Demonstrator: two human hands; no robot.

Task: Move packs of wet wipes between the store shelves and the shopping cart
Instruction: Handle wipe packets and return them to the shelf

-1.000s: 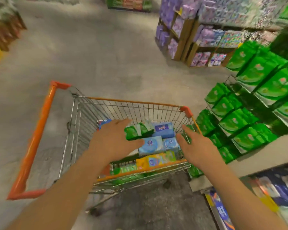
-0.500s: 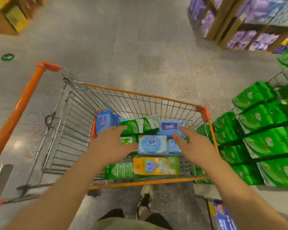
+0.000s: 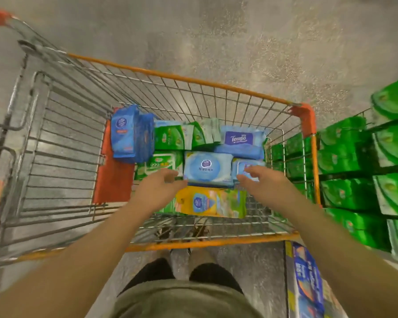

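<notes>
Inside the shopping cart [image 3: 189, 81], a pale blue wet-wipe pack [image 3: 208, 169] lies flat among other packs. Both hands reach for it: the left hand [image 3: 157, 191], fingers loosely spread, touches its near-left corner; the right hand [image 3: 265, 182], fingers also relaxed, hovers at its right edge over a smaller blue pack [image 3: 247, 167]. Neither plainly grips anything. Just nearer lies a yellow pack [image 3: 210, 203]; beyond, a Tempo pack [image 3: 240, 142] and green packs [image 3: 172, 137]; two dark blue packs [image 3: 130, 134] stand upright at the left. Outside the cart's right wall, green packs on the store shelves [image 3: 354, 171] press close.
</notes>
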